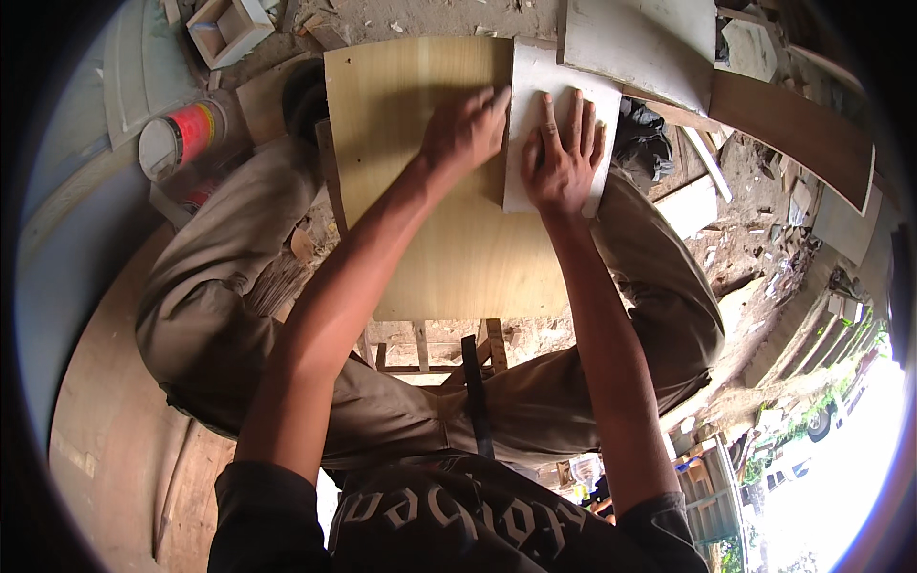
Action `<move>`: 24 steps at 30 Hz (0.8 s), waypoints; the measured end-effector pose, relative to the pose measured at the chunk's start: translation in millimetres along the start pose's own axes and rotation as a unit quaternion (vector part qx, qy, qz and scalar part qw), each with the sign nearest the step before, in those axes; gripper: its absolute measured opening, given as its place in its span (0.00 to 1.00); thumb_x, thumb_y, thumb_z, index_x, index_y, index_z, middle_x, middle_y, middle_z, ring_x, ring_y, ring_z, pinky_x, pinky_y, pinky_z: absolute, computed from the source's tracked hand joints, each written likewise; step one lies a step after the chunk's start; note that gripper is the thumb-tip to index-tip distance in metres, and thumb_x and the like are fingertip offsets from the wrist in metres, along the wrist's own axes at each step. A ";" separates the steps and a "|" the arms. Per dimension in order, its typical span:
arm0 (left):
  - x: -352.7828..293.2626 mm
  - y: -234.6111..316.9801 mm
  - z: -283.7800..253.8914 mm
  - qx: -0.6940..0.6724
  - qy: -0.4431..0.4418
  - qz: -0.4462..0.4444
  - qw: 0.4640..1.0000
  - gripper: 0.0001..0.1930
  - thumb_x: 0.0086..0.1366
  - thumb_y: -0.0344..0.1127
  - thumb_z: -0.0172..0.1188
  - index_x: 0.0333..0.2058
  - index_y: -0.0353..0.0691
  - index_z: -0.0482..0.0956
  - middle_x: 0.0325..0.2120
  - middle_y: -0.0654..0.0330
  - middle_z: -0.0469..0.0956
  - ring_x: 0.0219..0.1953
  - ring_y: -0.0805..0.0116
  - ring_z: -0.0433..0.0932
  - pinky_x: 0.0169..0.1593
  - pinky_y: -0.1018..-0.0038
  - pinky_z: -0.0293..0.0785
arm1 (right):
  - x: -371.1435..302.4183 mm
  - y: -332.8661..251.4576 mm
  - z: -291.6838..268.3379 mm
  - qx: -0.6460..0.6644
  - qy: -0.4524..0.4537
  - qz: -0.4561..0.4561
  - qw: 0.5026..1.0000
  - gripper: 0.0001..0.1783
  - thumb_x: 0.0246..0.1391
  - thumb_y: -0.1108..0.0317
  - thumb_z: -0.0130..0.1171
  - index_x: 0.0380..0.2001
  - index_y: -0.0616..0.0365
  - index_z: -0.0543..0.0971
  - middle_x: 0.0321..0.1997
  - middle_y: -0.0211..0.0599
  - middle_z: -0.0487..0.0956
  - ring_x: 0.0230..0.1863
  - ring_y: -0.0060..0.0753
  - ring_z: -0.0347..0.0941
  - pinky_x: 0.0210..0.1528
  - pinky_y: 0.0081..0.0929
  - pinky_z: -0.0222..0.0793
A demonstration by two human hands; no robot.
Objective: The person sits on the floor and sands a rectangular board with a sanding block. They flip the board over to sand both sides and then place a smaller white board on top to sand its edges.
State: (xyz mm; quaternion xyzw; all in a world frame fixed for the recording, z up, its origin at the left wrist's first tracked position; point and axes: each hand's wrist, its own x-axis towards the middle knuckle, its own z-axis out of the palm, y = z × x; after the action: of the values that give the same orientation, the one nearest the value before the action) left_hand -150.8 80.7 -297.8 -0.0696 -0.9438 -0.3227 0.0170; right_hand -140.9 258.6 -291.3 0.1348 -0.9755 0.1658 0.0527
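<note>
A light wood-grain panel [420, 267] lies in front of me, between my spread knees. Resting on its far right part is a smaller white board [544, 72]. My right hand [564, 172] presses flat on that board with its fingers stretched out, pointing away from me. Beside the board's left edge, my left hand [463, 134] is closed, its fingers curled with the fingertips at that edge. Whatever those fingers may hold is too small or hidden to make out.
A red-and-white can [181, 141] stands at the left, below a small open wooden box [229, 33]. Another white panel [640, 48] sits at the far right, by a curved brown sheet [783, 129] and a black bag [642, 148]. Scraps litter the ground.
</note>
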 end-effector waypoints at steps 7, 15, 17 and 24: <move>-92.5 13.8 0.1 -0.086 -0.057 0.005 0.995 0.18 0.61 0.30 0.63 0.51 0.38 0.81 0.38 0.47 0.83 0.32 0.52 0.85 0.34 0.63 0.83 | 0.5 0.4 -2.0 -0.006 -0.003 -0.001 1.000 0.36 0.55 0.59 0.57 0.70 0.37 0.68 0.76 0.50 0.59 0.76 0.57 0.53 0.76 0.57 0.40; 40.1 -3.0 2.6 -0.038 0.160 -0.025 0.986 0.13 0.62 0.28 0.60 0.46 0.39 0.83 0.27 0.52 0.80 0.27 0.53 0.80 0.32 0.62 0.78 | 2.5 0.9 -1.5 0.002 0.001 -0.004 1.000 0.37 0.54 0.61 0.57 0.70 0.36 0.68 0.76 0.49 0.59 0.76 0.58 0.53 0.76 0.57 0.41; 59.9 -10.5 6.5 0.002 0.130 -0.030 0.991 0.14 0.62 0.29 0.59 0.46 0.39 0.83 0.32 0.50 0.83 0.31 0.51 0.83 0.34 0.62 0.80 | 1.0 -1.9 -3.0 0.003 -0.004 0.001 1.000 0.36 0.54 0.61 0.56 0.69 0.36 0.69 0.76 0.49 0.59 0.76 0.57 0.53 0.76 0.57 0.41; 63.6 -15.8 12.0 -0.021 0.130 0.014 0.991 0.15 0.62 0.29 0.58 0.47 0.37 0.83 0.35 0.48 0.84 0.33 0.49 0.84 0.36 0.61 0.82 | 1.4 -0.1 -4.9 0.004 -0.004 0.005 1.000 0.36 0.54 0.60 0.56 0.69 0.37 0.69 0.76 0.48 0.59 0.76 0.57 0.54 0.75 0.58 0.42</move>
State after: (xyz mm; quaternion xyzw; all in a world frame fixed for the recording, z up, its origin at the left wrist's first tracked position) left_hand -215.8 83.4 -312.0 -0.0405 -0.9257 -0.3481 0.1427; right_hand -141.9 259.8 -286.5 0.1310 -0.9756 0.1698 0.0470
